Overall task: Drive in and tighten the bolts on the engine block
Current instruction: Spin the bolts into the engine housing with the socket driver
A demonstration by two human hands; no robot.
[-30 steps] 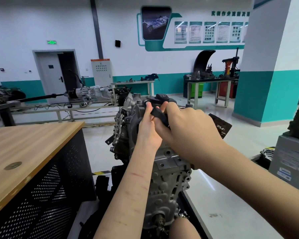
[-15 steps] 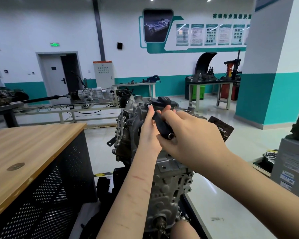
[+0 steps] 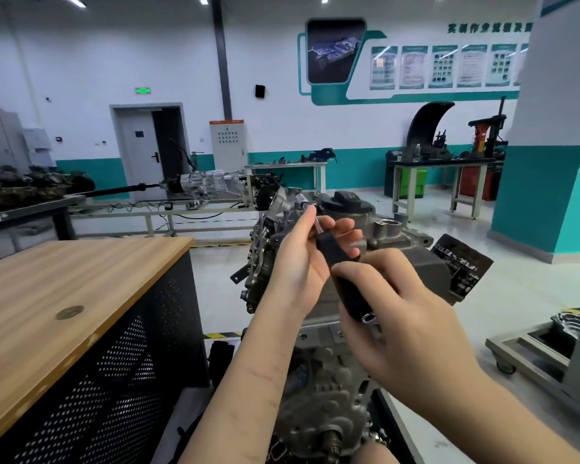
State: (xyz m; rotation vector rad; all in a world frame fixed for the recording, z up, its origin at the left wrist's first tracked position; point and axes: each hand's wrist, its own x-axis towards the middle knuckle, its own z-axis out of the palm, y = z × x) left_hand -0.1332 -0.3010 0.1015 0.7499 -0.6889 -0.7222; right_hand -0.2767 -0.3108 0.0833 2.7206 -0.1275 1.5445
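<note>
The right hand's fingers (image 3: 365, 276) are curled round the black handle of a screwdriver-type driver (image 3: 340, 262), its chromed butt end showing just under the knuckles. The left hand's fingertips (image 3: 340, 227) close on the front of that handle and on the thin metal shaft, the index finger stretched along the shaft toward the top of the engine block (image 3: 329, 380). The driver slants up and to the left, its tip at the upper edge of the casting, just beside the black oil filler cap (image 3: 347, 202); the bolt itself is too small to make out. The left hand (image 3: 298, 262) shows its palm side, wrist bent back, forearm rising from the lower middle. The right hand (image 3: 406, 329) shows its back, forearm coming in from the lower right. The block stands upright between both forearms, beside a wood-topped workbench (image 3: 64, 296) with perforated black sides
</note>
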